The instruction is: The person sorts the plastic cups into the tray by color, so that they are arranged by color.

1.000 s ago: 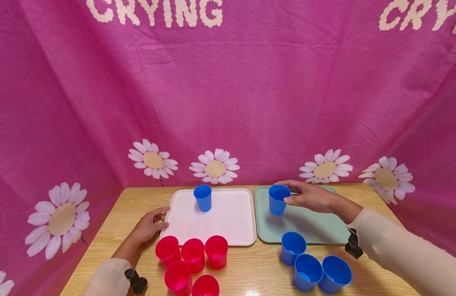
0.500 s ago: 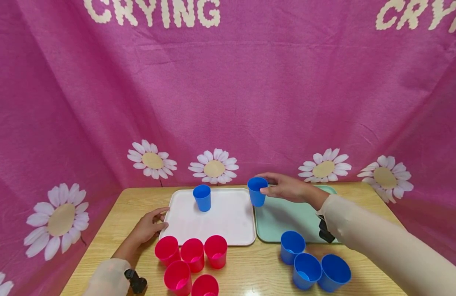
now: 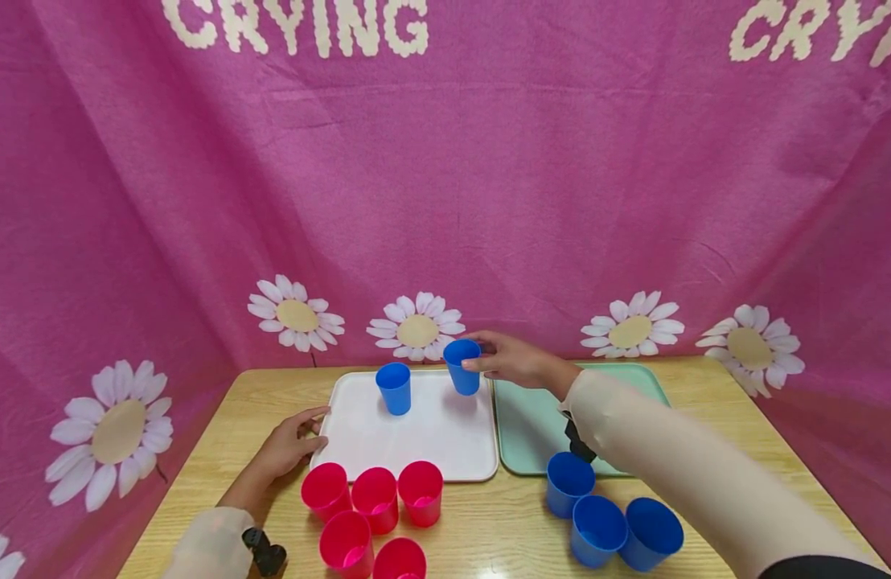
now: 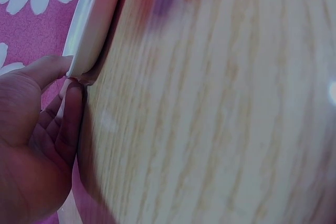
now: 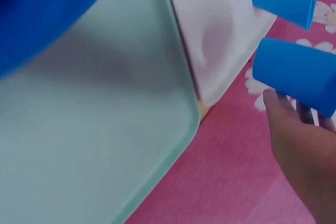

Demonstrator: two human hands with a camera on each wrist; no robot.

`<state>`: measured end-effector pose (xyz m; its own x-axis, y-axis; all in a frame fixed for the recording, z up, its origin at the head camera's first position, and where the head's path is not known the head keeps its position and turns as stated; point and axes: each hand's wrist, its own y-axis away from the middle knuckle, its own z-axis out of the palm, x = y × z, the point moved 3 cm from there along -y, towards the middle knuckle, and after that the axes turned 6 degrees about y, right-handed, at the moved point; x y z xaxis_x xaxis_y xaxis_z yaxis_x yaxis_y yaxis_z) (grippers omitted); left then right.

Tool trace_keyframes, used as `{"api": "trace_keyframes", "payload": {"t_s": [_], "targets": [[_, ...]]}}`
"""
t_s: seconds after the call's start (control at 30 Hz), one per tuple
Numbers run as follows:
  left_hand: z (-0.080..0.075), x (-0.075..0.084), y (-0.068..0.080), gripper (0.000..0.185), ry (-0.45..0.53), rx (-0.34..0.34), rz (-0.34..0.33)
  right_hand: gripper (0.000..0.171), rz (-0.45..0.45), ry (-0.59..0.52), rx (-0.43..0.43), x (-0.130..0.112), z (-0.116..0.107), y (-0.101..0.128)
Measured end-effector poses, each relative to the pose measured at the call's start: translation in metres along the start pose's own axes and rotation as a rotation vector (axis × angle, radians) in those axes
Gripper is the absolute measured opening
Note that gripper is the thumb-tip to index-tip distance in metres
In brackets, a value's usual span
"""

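Note:
My right hand [image 3: 480, 355] grips a blue cup [image 3: 462, 367] by its rim and holds it in the air over the back right part of the white tray [image 3: 416, 442]. In the right wrist view the held cup [image 5: 299, 74] sits at my fingertips [image 5: 278, 103]. A second blue cup [image 3: 393, 388] stands upright on the white tray, just left of the held one. My left hand [image 3: 311, 428] rests on the table, its thumb [image 4: 47, 66] and fingers touching the tray's left edge [image 4: 94, 30].
A pale green tray [image 3: 532, 426] lies right of the white one. Several red cups [image 3: 373, 503] stand on the wooden table [image 3: 489, 523] in front of the white tray, and three blue cups [image 3: 605, 523] stand in front of the green tray. A pink daisy cloth [image 3: 445, 201] hangs behind.
My right hand has lifted the blue cup off the green tray and carried it left, over the white tray. The left hand has stayed at the tray's edge.

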<state>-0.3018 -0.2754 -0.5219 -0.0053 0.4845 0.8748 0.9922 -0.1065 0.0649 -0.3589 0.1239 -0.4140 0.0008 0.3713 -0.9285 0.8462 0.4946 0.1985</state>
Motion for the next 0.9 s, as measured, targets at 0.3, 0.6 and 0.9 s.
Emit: {"api": "trace_keyframes", "payload": {"t_s": [0.3, 0.6, 0.9], "targets": [[0.0, -0.001, 0.001, 0.057, 0.03, -0.007, -0.019, 0.065, -0.002, -0.041, 0.158, -0.006, 0.033, -0.019], [0.0, 0.002, 0.0, 0.056, 0.022, -0.007, -0.02, 0.066, 0.072, 0.017, 0.427, -0.002, 0.053, -0.027], [0.0, 0.001, 0.001, 0.057, 0.018, -0.01, -0.007, 0.07, 0.141, -0.006, 0.514, 0.003, 0.076, -0.03]]}}
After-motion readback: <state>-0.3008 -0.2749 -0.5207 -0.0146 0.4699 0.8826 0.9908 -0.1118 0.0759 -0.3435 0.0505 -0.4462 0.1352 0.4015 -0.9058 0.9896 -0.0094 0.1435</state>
